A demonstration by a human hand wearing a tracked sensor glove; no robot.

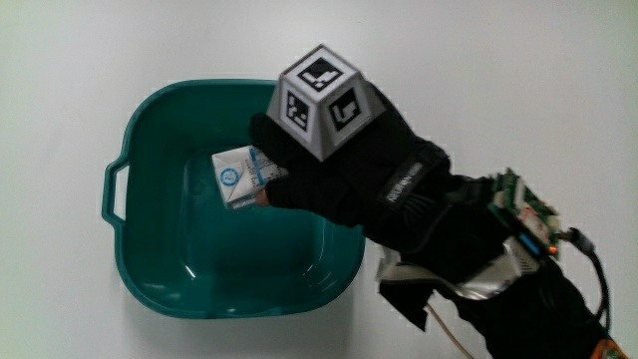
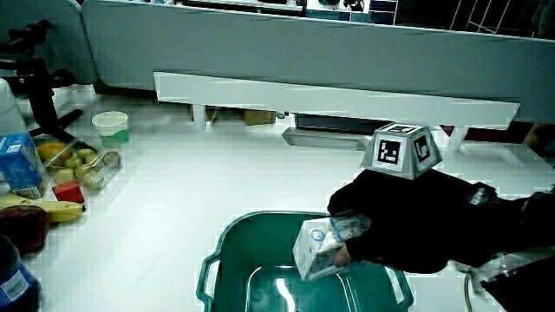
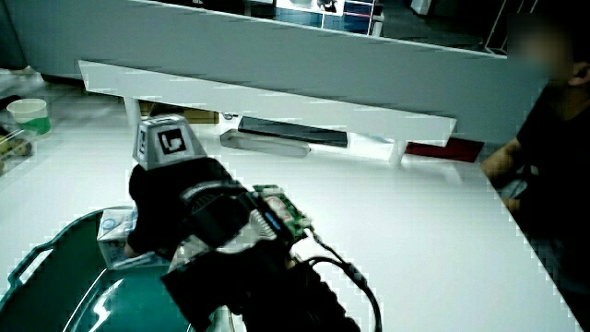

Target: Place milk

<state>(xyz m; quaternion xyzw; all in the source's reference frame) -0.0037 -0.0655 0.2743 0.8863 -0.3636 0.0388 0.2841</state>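
Teal plastic basin (image 1: 150,120) is sitting on the white desk (image 1: 60,60), with its little side handle (image 1: 114,189) sticking out, and the milk carton (image 1: 237,177) is hanging inside it, not quite down on the floor of the tub as far as I can judge. Grip is clenched around the carton: the hand (image 1: 344,170) is wrapping it from the side nearer the person, with the patterned cube (image 1: 321,98) riding on the back of the glove. In a side view the milk carton (image 2: 319,246) is looking tilted, one corner pointing down into the basin (image 2: 227,247), so it's being held off-level.

What I'm worrying about from here:

- If the fingers are letting go while the carton is leaning like that, it's probably going to tip onto its side instead of standing. Basin floor is looking glossy, so it may slide too.
- The carton is sitting close to the wall of the tub nearest the hand, so pulling out carelessly could be dragging the rim and shifting the whole basin across the desk.
- There's a cable and circuit board (image 1: 523,209) dangling at the wrist; that could be catching on the rim during the exit.

In a side view there's also fruit (image 2: 74,165) and a cup (image 2: 111,126) sitting well apart from the basin, so those aren't in any danger.
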